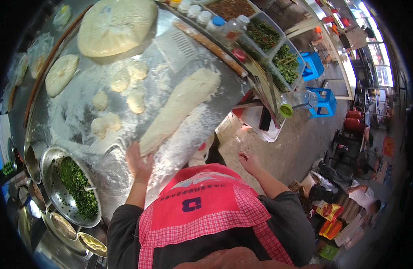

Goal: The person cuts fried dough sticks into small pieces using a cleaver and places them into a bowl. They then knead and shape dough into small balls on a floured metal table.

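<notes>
On the floured metal worktop (pixel 82 124) lies a long, flattened strip of dough (pixel 183 107), slanting away to the upper right. My left hand (pixel 139 163) is at its near end, fingers spread, palm down beside or on the dough's edge. Off the worktop, my right hand (pixel 248 161) hangs over the floor with its fingers curled; nothing shows in it. Several small dough pieces (pixel 136 101) are scattered left of the strip. Behind them sit a large dough mound (pixel 117 28) and a smaller flat dough round (pixel 61 75). A white slotted scraper (pixel 176 47) lies beyond the strip.
A steel bowl of chopped greens (pixel 77 188) stands at the left, with smaller filled bowls (pixel 92 243) below. A floury rolling pin (pixel 210 48), capped bottles (pixel 215 25) and tubs of vegetables (pixel 287 62) line the far right edge. Blue stools (pixel 322 102) and a seated person (pixel 361 198) are at right.
</notes>
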Demonstrator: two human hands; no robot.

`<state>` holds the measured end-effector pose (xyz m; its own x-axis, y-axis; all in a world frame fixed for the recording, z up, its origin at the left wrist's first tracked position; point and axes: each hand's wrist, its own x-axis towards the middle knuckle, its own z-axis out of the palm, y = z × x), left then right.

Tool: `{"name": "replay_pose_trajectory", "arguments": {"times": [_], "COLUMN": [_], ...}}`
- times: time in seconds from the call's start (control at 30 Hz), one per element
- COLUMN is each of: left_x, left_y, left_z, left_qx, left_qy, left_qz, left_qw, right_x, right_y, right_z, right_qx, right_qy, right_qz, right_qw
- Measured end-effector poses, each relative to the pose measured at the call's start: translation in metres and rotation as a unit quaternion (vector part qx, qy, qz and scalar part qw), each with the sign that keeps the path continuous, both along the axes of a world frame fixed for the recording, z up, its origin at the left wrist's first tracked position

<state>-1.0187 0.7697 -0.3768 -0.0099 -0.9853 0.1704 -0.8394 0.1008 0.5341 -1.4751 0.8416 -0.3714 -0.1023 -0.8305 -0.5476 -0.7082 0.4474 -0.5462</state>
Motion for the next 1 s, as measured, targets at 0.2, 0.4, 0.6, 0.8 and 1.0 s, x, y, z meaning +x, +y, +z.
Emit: {"name": "replay_pose_trajectory", "arguments": {"times": [0.2,0.4,0.6,0.8,1.0], "left_x": [-0.009,-0.010,-0.019,-0.024,-0.018], "left_y": [-0.004,0.004,0.004,0.002,0.012], "left_z": [-0.003,-0.006,-0.017,-0.021,-0.021], "left_qx": [-0.008,0.006,-0.008,-0.023,-0.031], "left_qy": [-0.029,-0.083,0.060,0.013,0.074], "left_qz": [0.028,0.024,0.051,0.054,0.053], "left_qw": [0.999,0.996,0.997,0.998,0.995], "right_x": [-0.089,-0.123,-0.147,-0.155,-0.155], "right_y": [0.007,-0.046,-0.046,-0.037,0.025], "right_z": [-0.204,-0.340,-0.455,-0.440,-0.344], "right_qx": [0.049,0.111,0.019,0.083,-0.034], "right_qy": [0.066,0.089,-0.030,0.089,0.179], "right_qz": [-0.088,-0.260,-0.370,-0.093,0.153], "right_qw": [0.993,0.955,0.928,0.988,0.971]}}
